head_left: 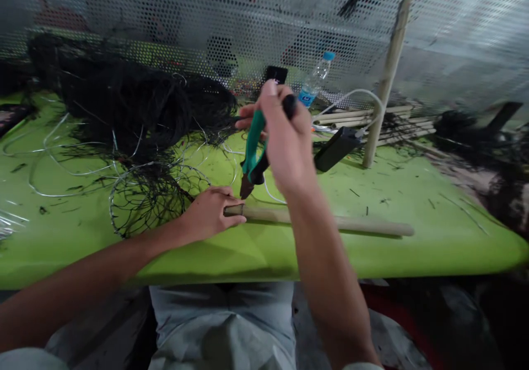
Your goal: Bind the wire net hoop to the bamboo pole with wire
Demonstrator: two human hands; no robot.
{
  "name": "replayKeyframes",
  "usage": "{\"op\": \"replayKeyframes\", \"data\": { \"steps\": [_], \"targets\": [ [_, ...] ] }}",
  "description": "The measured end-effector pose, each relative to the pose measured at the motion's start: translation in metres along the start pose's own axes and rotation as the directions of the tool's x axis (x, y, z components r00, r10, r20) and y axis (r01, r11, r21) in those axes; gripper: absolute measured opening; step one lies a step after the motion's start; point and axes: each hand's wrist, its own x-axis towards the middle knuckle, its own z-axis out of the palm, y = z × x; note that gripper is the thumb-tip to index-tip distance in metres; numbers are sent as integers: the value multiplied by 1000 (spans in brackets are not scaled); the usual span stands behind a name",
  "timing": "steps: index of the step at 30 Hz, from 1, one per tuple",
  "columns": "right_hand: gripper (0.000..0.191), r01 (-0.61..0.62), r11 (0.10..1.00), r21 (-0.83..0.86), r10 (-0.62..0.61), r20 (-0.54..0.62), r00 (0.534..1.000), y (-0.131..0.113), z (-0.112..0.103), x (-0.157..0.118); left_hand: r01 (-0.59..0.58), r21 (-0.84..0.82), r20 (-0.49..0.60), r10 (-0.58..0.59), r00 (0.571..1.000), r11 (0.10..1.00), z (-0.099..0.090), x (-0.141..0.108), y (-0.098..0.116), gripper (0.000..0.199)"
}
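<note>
My left hand [210, 211] is wrapped round the left end of a pale wooden stick [359, 225], which lies across the green table. At that end a thin wire band circles the stick. A wire hoop with black netting [155, 196] lies just left of this hand. My right hand [285, 133] is closed on green and black pliers [253, 152], raised above the stick. The jaws point down, close over the banded end; whether they touch it I cannot tell. Some fingers of the right hand are hidden behind its back.
A heap of black netting [136, 97] and loose wires cover the table's back left. Behind my right hand stand a water bottle [316, 81], a black box [338, 148] with a white cable, an upright stick [386, 83] and lying sticks [351, 118]. Perforated metal sheeting [256, 6] rises behind.
</note>
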Motion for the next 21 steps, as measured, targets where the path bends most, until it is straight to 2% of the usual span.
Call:
{"op": "replayKeyframes", "data": {
  "steps": [3,5,9,11,14,17,21],
  "targets": [
    [35,20,997,69,-24,54,998,0,-31,13,14,10,-30,-13,999,1000,2,-2,0,40],
    [38,-20,989,147,0,133,991,9,-46,20,12,-2,-43,-12,999,1000,2,-3,1,41],
    [38,-90,921,379,-1,234,972,44,-60,21,9,-33,-50,-10,999,999,1,-3,4,25],
    [38,-96,905,415,-9,244,970,57,-61,16,9,-37,-63,-11,998,999,1,-4,4,22],
    [31,-87,929,361,-9,255,967,62,-63,6,16,-24,-112,-19,994,1000,4,-5,4,24],
    [33,-20,977,210,-22,196,980,52,-67,1,7,-33,-143,-12,990,999,5,-8,4,21],
    [44,-126,989,73,111,180,977,36,-69,-3,24,-104,-117,-36,992,994,2,-8,6,16]
  ]
}}
